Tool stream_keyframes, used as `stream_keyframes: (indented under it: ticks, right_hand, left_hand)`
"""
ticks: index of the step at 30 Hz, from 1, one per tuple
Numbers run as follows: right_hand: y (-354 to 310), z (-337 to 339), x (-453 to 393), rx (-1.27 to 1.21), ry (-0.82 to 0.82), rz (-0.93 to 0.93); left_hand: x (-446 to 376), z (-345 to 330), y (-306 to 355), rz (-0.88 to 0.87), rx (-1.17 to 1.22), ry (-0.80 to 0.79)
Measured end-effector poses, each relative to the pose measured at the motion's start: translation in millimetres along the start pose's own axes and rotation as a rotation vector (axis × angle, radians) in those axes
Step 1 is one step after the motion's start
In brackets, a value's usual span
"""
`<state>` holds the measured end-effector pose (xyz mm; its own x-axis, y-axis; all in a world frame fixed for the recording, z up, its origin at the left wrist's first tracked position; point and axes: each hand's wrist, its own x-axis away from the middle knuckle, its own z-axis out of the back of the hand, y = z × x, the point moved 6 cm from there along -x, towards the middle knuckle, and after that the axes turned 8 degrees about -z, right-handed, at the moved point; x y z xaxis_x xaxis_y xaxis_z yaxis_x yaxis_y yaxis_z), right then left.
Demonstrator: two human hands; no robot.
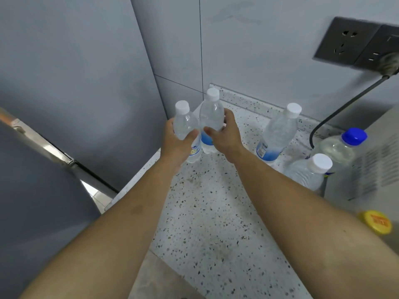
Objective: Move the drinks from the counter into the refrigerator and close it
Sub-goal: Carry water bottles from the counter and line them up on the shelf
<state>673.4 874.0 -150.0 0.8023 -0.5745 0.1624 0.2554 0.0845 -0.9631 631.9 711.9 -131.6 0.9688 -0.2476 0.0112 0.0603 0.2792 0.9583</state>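
Two clear water bottles with white caps stand side by side at the far left corner of the speckled counter [216, 223]. My left hand [176, 145] grips the left bottle [185, 124] around its middle. My right hand [226, 137] grips the right bottle [211, 114], thumb in front and fingers behind. Another white-capped water bottle [278, 132] stands to the right. A lower white-capped bottle [306, 171] and a blue-capped bottle [339, 147] stand further right. The grey refrigerator [75, 83] rises at the left, its door [38, 201] swung toward me.
A grey appliance [371, 160] sits at the counter's right edge, with a black cable [345, 104] running up to a wall socket [356, 42]. A yellow lid [376, 222] shows by my right forearm. Tiled wall closes the back of the counter.
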Motion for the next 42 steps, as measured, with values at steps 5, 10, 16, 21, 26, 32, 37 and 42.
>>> stream_keyframes:
  ticks: [5,10,16,21,26,32,37,42]
  right_hand:
    - [4,8,31,0.012,0.06,0.039]
    - [16,19,88,-0.028,0.102,0.047]
    - [31,36,168,-0.04,0.125,0.053]
    - [48,50,226,0.0,0.166,0.048]
    - [57,56,260,0.027,0.205,0.045]
    - [55,53,256,0.047,0.189,0.007]
    - [63,50,245,0.049,0.163,-0.044]
    - [74,45,245,0.014,0.194,-0.065]
  left_hand:
    - [20,11,-4,-0.012,0.003,0.048]
    - [62,22,-14,-0.028,0.001,0.025]
    - [117,35,-16,-0.118,0.015,-0.073]
    - [156,43,-20,-0.196,0.021,-0.199]
    - [181,46,-27,-0.261,0.047,-0.299]
    - [180,43,-45,-0.232,0.056,-0.362]
    - [185,35,-71,-0.143,0.004,-0.393]
    - [187,34,-72,-0.112,-0.001,-0.335]
